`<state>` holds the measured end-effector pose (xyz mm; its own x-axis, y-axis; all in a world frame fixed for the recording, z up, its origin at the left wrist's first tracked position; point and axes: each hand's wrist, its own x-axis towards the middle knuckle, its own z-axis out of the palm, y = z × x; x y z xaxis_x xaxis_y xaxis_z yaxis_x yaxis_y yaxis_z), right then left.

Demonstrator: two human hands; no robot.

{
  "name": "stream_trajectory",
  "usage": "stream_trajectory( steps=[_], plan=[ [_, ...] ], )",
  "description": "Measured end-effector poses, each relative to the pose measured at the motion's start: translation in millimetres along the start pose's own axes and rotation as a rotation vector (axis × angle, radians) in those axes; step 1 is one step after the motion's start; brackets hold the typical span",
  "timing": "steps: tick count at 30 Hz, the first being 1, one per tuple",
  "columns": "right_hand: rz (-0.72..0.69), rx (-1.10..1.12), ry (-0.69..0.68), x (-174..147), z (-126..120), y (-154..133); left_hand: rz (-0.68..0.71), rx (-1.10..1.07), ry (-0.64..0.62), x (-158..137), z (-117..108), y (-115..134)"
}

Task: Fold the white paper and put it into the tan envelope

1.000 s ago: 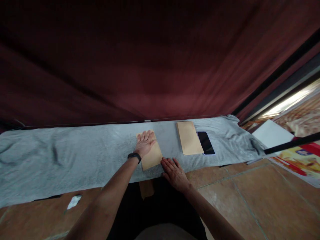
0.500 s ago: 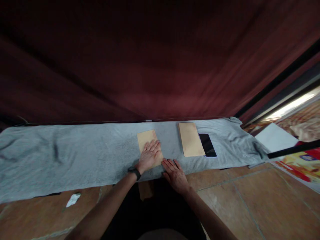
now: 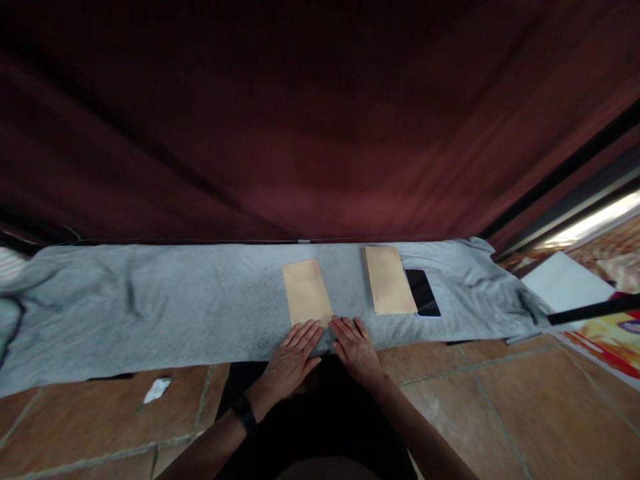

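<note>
A tan paper envelope [image 3: 307,291] lies flat on the grey cloth [image 3: 200,300] in front of me. My left hand [image 3: 294,358], with a black band on its wrist, rests its outstretched fingertips at the envelope's near edge. Beside it, my right hand [image 3: 357,353] lies flat, its fingertips at the near right corner. Neither hand grips anything. Further right on the cloth is a stack of tan envelopes [image 3: 391,280], and touching its right side lies a dark-screened phone [image 3: 423,293].
A dark red curtain [image 3: 310,153] hangs behind the cloth-covered surface. On the tiled floor [image 3: 450,400] at the left lies a crumpled white scrap [image 3: 157,390]. At the far right are a white sheet [image 3: 567,290], a black bar [image 3: 595,312] and a colourful printed package [image 3: 610,340].
My left hand has slid back toward me from the middle of the envelope to its near edge, uncovering it. My right hand has stayed nearly in place. The view has shifted slightly.
</note>
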<state>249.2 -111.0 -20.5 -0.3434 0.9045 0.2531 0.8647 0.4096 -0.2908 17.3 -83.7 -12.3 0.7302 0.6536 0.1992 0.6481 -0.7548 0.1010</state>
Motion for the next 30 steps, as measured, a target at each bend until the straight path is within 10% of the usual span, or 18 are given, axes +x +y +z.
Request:
stream_trajectory(
  steps=[13, 22, 30],
  plan=[
    [-0.003, 0.003, -0.002, -7.9, 2.9, -4.2, -0.136, 0.035, 0.054, -26.1, -9.4, -3.4],
    [0.459, 0.141, 0.026, 51.4, 10.5, -13.0, -0.298, 0.076, -0.006, 1.3, -9.1, 2.9],
    [0.577, 0.561, -0.001, 66.7, 20.5, 5.0, -0.242, 0.114, -0.070, 9.7, -21.7, 4.5]
  ],
)
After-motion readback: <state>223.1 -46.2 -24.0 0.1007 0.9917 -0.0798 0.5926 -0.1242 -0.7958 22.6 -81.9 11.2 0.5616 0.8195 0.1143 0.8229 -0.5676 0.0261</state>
